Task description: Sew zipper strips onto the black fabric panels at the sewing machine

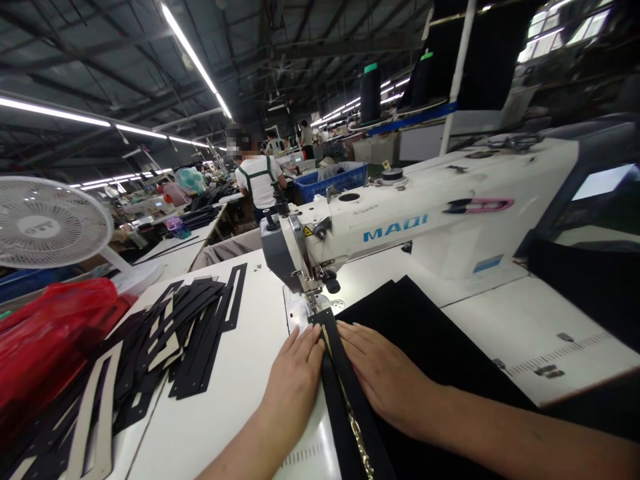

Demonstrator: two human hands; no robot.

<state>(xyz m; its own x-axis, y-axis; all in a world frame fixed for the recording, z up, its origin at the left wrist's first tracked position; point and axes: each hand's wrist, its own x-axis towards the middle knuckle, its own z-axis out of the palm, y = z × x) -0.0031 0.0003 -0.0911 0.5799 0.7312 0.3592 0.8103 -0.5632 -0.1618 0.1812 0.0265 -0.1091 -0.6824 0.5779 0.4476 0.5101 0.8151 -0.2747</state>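
Observation:
Under the presser foot of a white sewing machine (360,233) lies the end of a black strip (357,393) with a gold-toothed zipper (345,400) along its middle. My left hand (295,373) rests flat at the strip's left edge, fingers stretched toward the needle. On the other side, my right hand (383,370) lies flat along the right edge, fingertips near the zipper and palm over a large black fabric panel (415,333). Neither hand wraps around anything. The needle tip is too small to make out.
Left on the white table (250,373), black and beige slotted frame pieces (195,333) form a loose pile. Beside it are a red plastic bag (65,333) and a white fan (45,223). Pink-handled thread snips (480,205) lie against the machine arm. A person (259,177) works beyond, near a blue crate (333,180).

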